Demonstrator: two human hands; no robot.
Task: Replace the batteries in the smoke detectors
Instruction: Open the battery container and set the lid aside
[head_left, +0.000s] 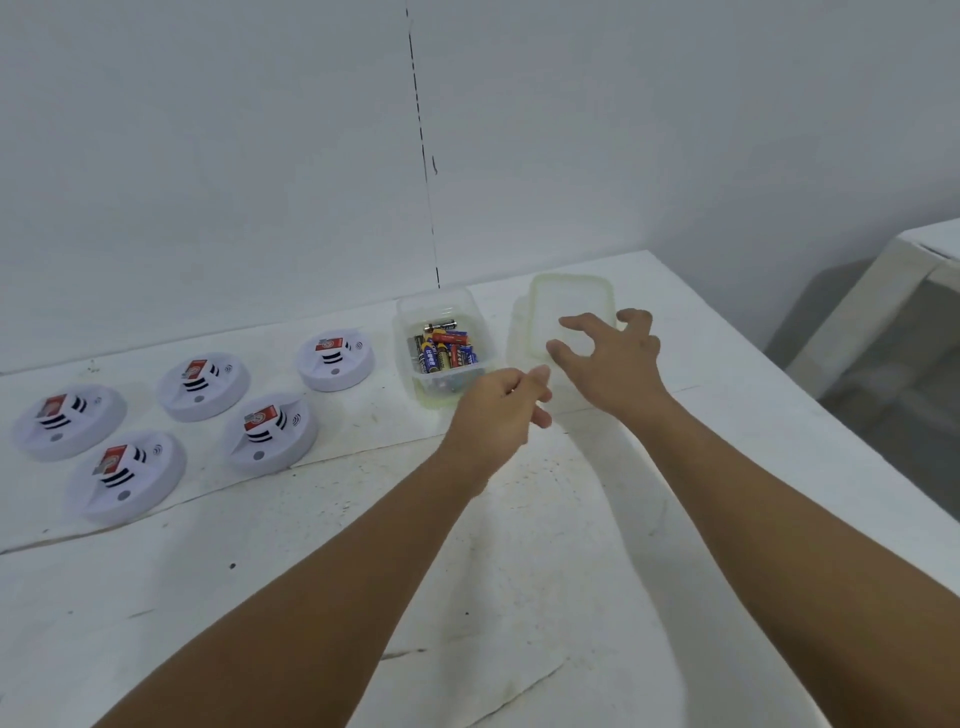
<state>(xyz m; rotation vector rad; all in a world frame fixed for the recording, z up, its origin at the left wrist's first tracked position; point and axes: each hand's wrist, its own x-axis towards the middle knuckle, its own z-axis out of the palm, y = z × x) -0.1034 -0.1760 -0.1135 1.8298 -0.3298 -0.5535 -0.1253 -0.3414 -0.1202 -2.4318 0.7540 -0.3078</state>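
Several white round smoke detectors (265, 431) with red labels lie at the left of the white table. A clear plastic box (410, 317) stands behind the middle, open, holding several batteries (447, 353). Its translucent lid (571, 296) lies to the right of it. My left hand (498, 410) hovers at the box's near right corner with loosely curled fingers, holding nothing that I can see. My right hand (608, 358) is spread over the lid's near edge, fingers bent and apart, with the thumb pointing left.
The table (519, 571) is covered in a white, scuffed sheet and backs onto a white wall. Its right edge runs diagonally. Beyond it at the far right stands another white piece of furniture (883, 291) above a grey floor.
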